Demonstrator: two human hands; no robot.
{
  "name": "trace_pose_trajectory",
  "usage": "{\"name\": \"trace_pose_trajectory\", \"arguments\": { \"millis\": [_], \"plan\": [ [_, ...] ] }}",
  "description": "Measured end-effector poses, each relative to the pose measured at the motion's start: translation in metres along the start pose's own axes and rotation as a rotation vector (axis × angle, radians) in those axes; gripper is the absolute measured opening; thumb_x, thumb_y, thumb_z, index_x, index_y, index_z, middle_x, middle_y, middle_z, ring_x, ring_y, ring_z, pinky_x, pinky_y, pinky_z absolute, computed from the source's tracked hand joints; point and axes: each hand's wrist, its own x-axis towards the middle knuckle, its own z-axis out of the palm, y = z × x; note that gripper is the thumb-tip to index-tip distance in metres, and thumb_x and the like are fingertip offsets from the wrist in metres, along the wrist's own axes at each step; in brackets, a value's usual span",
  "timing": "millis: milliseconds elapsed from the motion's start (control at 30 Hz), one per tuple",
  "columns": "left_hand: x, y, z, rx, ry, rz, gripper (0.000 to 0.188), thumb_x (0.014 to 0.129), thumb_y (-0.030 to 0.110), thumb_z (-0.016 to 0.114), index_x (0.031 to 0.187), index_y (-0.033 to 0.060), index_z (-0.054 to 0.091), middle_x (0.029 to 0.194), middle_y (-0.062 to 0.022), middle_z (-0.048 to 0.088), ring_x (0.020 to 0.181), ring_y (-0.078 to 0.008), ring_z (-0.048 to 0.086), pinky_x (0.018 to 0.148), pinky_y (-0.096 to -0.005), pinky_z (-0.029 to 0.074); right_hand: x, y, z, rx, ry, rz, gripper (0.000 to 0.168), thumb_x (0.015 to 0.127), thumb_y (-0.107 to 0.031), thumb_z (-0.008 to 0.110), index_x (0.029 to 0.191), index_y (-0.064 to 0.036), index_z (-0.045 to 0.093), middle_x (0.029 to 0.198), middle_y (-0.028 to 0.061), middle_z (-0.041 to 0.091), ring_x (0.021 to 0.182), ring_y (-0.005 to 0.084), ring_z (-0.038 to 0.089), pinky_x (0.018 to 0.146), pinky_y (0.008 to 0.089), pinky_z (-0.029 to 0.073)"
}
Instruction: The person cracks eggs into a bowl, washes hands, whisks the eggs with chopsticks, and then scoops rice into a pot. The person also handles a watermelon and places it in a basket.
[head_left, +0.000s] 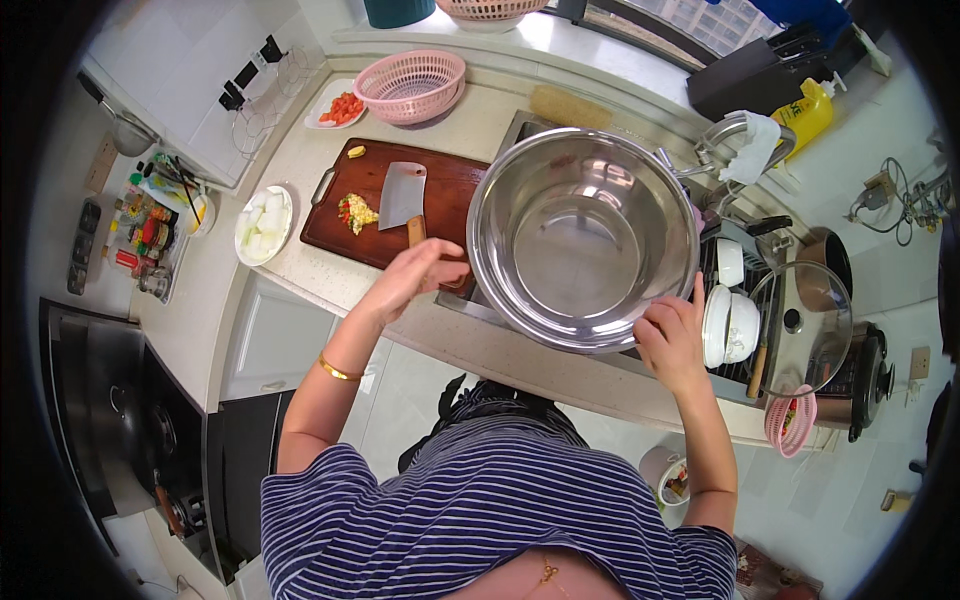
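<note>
A large stainless steel basin (577, 255) is over the sink, and only wet traces or reflections show on its bottom. My right hand (671, 337) grips its rim at the lower right, index finger stretched along the outside. My left hand (420, 277) is at the basin's left side, fingers apart, fingertips close to the rim; whether they touch it I cannot tell. Beneath that hand is a wooden cutting board (337, 225), bearing a cleaver (403, 196), a small pile of minced garlic and chili (358, 214) and a yellowish piece (356, 151), perhaps ginger.
Left of the board stands a plate of pale chunks (264, 225). Behind it are a dish of chopped red pieces (343, 109) and a pink plastic colander (409, 86). The faucet (739, 146), draped with a white cloth, rises behind the basin. White bowls (731, 322) sit on the right.
</note>
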Motion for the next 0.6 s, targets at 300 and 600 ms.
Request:
{"name": "trace_pose_trajectory", "arguments": {
  "millis": [300, 600],
  "plan": [
    [0.012, 0.033, 0.023, -0.187, 0.038, -0.037, 0.017, 0.084, 0.026, 0.057, 0.096, 0.0139, 0.056, 0.088, 0.0036, 0.062, 0.077, -0.01, 0.059, 0.075, -0.0288, 0.04, 0.02, 0.009, 0.027, -0.037, 0.018, -0.01, 0.026, 0.065, -0.015, 0.066, 0.088, -0.019, 0.054, 0.1, 0.0028, 0.05, 0.098, 0.0242, 0.047, 0.096, 0.0635, 0.022],
    [0.123, 0.116, -0.002, -0.074, 0.126, -0.015, 0.019, 0.083, 0.035, 0.054, 0.091, 0.0178, 0.055, 0.079, 0.0056, 0.059, 0.071, -0.0104, 0.055, 0.08, -0.0468, 0.038, 0.01, 0.011, 0.044, 0.05, 0.101, 0.344, 0.053, 0.066, -0.016, 0.07, 0.112, -0.008, 0.046, 0.125, 0.0197, 0.034, 0.114, 0.0379, 0.036, 0.097, 0.0583, 0.021]
  ]
}}
